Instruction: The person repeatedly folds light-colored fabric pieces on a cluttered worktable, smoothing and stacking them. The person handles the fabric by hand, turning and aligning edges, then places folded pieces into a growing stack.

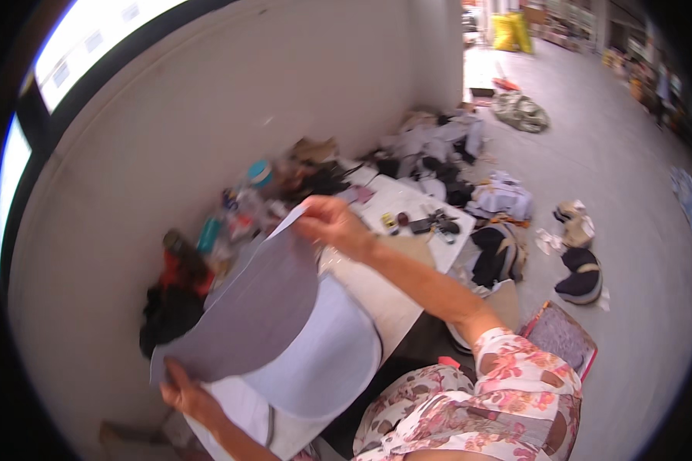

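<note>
- Pinching a gray sheet (pixel 257 300) at one end in my right grip (pixel 332 224).
- My left grip (pixel 186 393) pinches the opposite end.
- Below the grips: pale blue panel (pixel 323 353) on the bench (pixel 384 301).

Wht tbl (pixel 392 196) w/ lt-blue sheet (pixel 323 353), sm. dk items (pixel 442 224)

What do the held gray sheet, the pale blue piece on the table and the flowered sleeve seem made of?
Gray sheet: possibly felt or cloth; it looks matte and bends without sharp creases.
Pale blue piece: perhaps similar, matte and smooth; cloth or foam, unclear.
Flowered sleeve: likely thin printed cloth, soft-finished, judging by its folds.
</note>
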A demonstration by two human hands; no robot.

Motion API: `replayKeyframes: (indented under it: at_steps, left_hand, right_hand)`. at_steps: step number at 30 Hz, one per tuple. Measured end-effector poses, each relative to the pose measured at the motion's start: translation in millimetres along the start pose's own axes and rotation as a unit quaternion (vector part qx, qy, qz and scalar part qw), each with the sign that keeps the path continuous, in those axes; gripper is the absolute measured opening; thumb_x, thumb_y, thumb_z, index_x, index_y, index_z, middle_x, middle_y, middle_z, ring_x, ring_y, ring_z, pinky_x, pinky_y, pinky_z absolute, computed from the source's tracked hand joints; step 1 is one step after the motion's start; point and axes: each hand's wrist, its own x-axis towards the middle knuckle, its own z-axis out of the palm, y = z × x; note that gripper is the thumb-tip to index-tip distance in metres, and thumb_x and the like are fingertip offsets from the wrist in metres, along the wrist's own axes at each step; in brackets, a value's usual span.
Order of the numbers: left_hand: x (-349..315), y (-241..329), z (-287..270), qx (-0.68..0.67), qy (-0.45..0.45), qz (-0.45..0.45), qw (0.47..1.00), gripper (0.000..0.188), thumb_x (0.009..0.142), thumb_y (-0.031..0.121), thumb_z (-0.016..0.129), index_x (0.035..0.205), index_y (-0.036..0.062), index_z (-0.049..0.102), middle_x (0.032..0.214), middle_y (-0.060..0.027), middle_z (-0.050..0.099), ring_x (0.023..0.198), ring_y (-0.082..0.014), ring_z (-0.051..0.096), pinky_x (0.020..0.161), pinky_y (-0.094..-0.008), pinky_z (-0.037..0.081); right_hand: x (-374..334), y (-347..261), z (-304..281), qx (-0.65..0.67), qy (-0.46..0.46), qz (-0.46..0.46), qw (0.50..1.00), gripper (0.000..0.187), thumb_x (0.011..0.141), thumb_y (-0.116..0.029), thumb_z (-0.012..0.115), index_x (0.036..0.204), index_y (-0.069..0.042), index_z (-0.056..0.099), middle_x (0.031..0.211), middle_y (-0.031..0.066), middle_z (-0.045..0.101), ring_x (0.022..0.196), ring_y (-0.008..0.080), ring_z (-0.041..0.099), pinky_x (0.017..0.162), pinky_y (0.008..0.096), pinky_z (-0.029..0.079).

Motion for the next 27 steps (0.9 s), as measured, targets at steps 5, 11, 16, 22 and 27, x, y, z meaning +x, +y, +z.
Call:
replayKeyframes:
  at_steps: [5, 11, 16, 22, 27]
  left_hand:
    - [-12, 17, 18, -0.159, -0.062, 0.084, 0.982, 0.024, 0.096, 0.018, 0.060, 0.110, 0.0000, 0.065, 0.099, -0.0031, 0.068, 0.085, -0.0054, 0.059, 0.077, -0.0213, 0.044]
    - [-22, 20, 7, -0.178, -0.059, 0.044, 0.981, 0.023, 0.096, 0.020, 0.059, 0.109, 0.0021, 0.065, 0.100, -0.0029, 0.069, 0.087, -0.0069, 0.061, 0.081, -0.0226, 0.046]
    - [-25, 20, -1, -0.136, -0.043, 0.061, 0.988, 0.023, 0.097, 0.020, 0.059, 0.108, 0.0024, 0.066, 0.098, -0.0017, 0.068, 0.086, -0.0059, 0.060, 0.081, -0.0217, 0.044]
    - [-29, 34, -6, -0.111, -0.044, 0.110, 0.987, 0.021, 0.096, 0.017, 0.059, 0.105, -0.0003, 0.066, 0.098, -0.0015, 0.068, 0.087, -0.0050, 0.058, 0.080, -0.0197, 0.042]
    - [-28, 35, -14, -0.115, -0.034, 0.125, 0.985, 0.021, 0.097, 0.014, 0.057, 0.109, -0.0012, 0.066, 0.100, -0.0022, 0.067, 0.090, -0.0043, 0.057, 0.084, -0.0198, 0.042]
  right_hand:
    - [-3, 13, 6, 0.004, 0.021, 0.016, 1.000, 0.016, 0.090, -0.022, 0.068, 0.093, -0.006, 0.066, 0.075, -0.0051, 0.060, 0.068, 0.0016, 0.053, 0.059, 0.0180, 0.045]
    - [-9, 17, 9, -0.010, -0.023, 0.028, 0.999, 0.013, 0.092, -0.018, 0.065, 0.098, -0.007, 0.062, 0.084, -0.0039, 0.063, 0.075, 0.0023, 0.057, 0.064, 0.0189, 0.047]
    - [-16, 9, 17, -0.022, -0.034, 0.039, 0.998, 0.014, 0.090, -0.014, 0.066, 0.101, -0.006, 0.061, 0.087, -0.0014, 0.065, 0.076, 0.0031, 0.057, 0.065, 0.0182, 0.047]
    - [-28, 16, 42, 0.070, -0.044, 0.072, 0.994, 0.014, 0.087, -0.007, 0.068, 0.099, -0.003, 0.061, 0.091, 0.0016, 0.067, 0.082, 0.0071, 0.061, 0.075, 0.0222, 0.049]
    - [-28, 19, 46, -0.005, -0.026, 0.006, 1.000, 0.012, 0.088, -0.006, 0.068, 0.097, -0.005, 0.060, 0.088, 0.0002, 0.066, 0.079, 0.0058, 0.061, 0.072, 0.0194, 0.048]
